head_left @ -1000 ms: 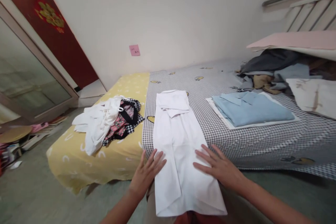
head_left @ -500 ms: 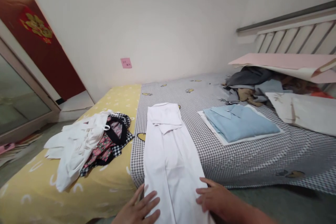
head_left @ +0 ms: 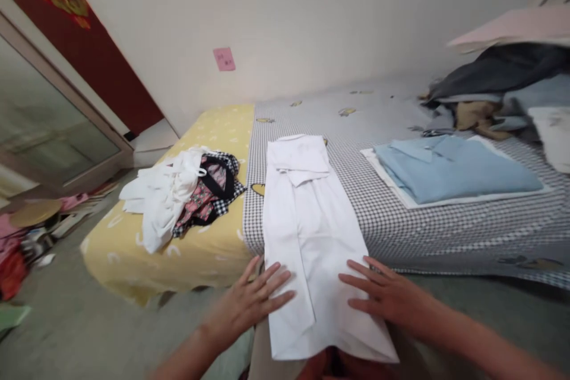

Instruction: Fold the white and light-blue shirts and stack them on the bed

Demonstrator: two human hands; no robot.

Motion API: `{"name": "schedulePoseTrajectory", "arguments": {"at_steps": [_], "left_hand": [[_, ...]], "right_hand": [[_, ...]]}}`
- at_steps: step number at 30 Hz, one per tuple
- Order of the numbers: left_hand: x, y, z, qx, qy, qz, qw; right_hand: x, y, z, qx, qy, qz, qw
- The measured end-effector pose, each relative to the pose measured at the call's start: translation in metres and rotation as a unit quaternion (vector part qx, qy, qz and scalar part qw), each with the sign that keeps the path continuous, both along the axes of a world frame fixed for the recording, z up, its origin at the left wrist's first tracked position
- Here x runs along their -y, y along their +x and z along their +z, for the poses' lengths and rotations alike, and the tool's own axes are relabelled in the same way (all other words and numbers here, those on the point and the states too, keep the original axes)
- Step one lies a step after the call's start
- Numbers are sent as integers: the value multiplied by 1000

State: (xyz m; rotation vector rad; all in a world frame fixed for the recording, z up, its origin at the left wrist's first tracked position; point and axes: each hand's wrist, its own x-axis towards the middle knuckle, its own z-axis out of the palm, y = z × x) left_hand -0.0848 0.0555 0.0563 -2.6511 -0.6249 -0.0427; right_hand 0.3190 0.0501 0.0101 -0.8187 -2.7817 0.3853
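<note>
Near, two bare hands [head_left: 252, 300] [head_left: 387, 294], one long white cloth garment [head_left: 318, 237]; right, one folded light-blue shirt [head_left: 463, 169]; far, one pink rectangular note [head_left: 224, 59].

The bed [head_left: 392, 119], spread with patterned yellow cloth [head_left: 229, 130] and black-and-white checked cloth [head_left: 383, 228], bore a tangled white-and-floral clothes pile [head_left: 167, 196], part of a long folded white fabric garment [head_left: 323, 219], a flat white sheet [head_left: 390, 180] and rumpled grey-brown clothes [head_left: 499, 74].

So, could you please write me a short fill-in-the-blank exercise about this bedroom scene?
The left hand and right hand rest on a long, folded fabric garment coloured ____.
In this view, the folded light-blue collared shirt lies to the ____ of that garment.
The rumpled heap of white, floral and checked clothes lies on a cloth bedcover whose main colour is ____.
Missing words: white; right; yellow.
</note>
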Motion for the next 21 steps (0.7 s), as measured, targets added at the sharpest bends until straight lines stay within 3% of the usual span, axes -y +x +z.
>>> {"name": "schedulePoseTrajectory", "arguments": {"at_steps": [3, 9, 13, 16, 18, 21], "left_hand": [[5, -2, -2, 17, -42, 44, 998], [0, 7, 2, 26, -157, -15, 987], [-17, -1, -6, 113, -286, -10, 952], [-27, -7, -6, 211, -389, -12, 897], [-32, -5, 8, 268, -467, 31, 842], [-50, 7, 46, 322, -606, 159, 710]], "right_hand": [[6, 10, -2, -17, -24, -16, 999], [0, 2, 7, -52, -80, -6, 995], [-8, -14, 16, -82, -167, 4, 983], [-14, -17, 35, -89, -219, -25, 971], [-23, -15, 53, -100, -253, -48, 961], [-49, -10, 80, -154, -303, -83, 937]]}}
